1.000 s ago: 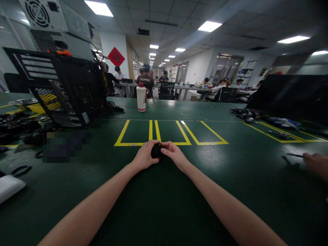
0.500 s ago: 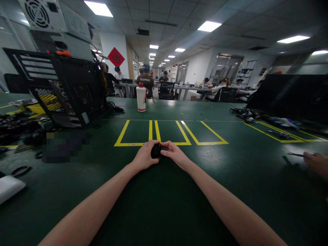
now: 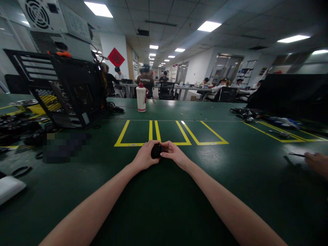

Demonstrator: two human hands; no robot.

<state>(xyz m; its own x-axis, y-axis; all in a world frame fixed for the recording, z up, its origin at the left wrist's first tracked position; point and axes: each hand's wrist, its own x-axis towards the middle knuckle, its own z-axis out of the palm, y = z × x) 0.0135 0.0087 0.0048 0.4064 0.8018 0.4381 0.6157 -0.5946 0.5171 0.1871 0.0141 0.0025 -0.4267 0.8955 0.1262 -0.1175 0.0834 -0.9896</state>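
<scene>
A small rounded black object (image 3: 155, 151) is held between my two hands, low over the green table (image 3: 159, 194). Its kind I cannot make out. My left hand (image 3: 145, 155) wraps it from the left, thumb below and fingers over the top. With thumb and fingertips, my right hand (image 3: 173, 153) grips its right edge. Both hands are closed, and they cover much of the object. Just beyond them, yellow tape (image 3: 169, 144) marks frames on the tabletop.
At left stands an open black computer case (image 3: 69, 89) with a power supply (image 3: 61, 17) above it. A white tumbler (image 3: 141, 99) stands beyond the tape. At right, another person's hand (image 3: 317, 164) holds a thin metallic tool (image 3: 296, 154). Cables (image 3: 244, 112) lie near a dark monitor (image 3: 289, 92).
My right fingers have shifted very slightly on the black object's edge. Everything else looks the same.
</scene>
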